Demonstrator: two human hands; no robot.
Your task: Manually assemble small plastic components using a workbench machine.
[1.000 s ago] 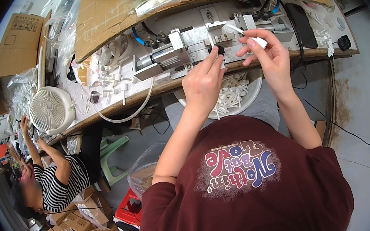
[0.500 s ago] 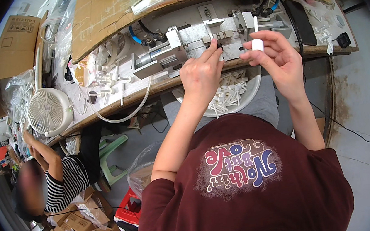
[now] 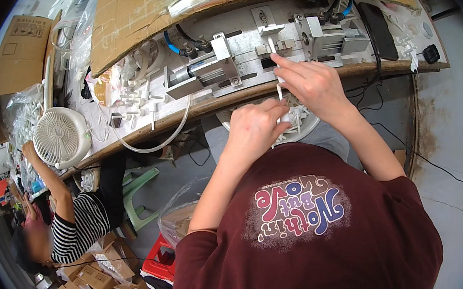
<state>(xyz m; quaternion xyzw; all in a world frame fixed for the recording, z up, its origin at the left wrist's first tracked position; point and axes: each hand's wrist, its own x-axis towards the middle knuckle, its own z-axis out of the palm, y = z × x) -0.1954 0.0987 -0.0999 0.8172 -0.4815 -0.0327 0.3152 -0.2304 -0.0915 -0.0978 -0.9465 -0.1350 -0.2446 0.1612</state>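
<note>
My right hand (image 3: 312, 87) reaches to the metal fixture (image 3: 277, 47) at the bench's middle, its fingers closed around a small white plastic piece. That piece's white stem (image 3: 271, 44) points up across the fixture's block; its lower part is hidden by my fingers. Closer to me, my left hand (image 3: 257, 125) pinches a second white plastic piece (image 3: 284, 118) above the bowl, a thin stem standing up beside my right hand. Below lies a round white bowl (image 3: 302, 134) of loose white stemmed pieces, partly covered by my hands.
Metal cylinders (image 3: 209, 70) with blue and black hoses flank the fixture. A cardboard sheet (image 3: 132, 27) overhangs the back. A white fan (image 3: 61, 138) and loose white parts (image 3: 135, 107) lie left, a black phone (image 3: 377, 31) right. A co-worker in a striped top (image 3: 83, 224) sits left.
My right hand has moved left to the fixture with its white piece. My left hand has drawn back from the fixture toward the bowl and now holds a white piece.
</note>
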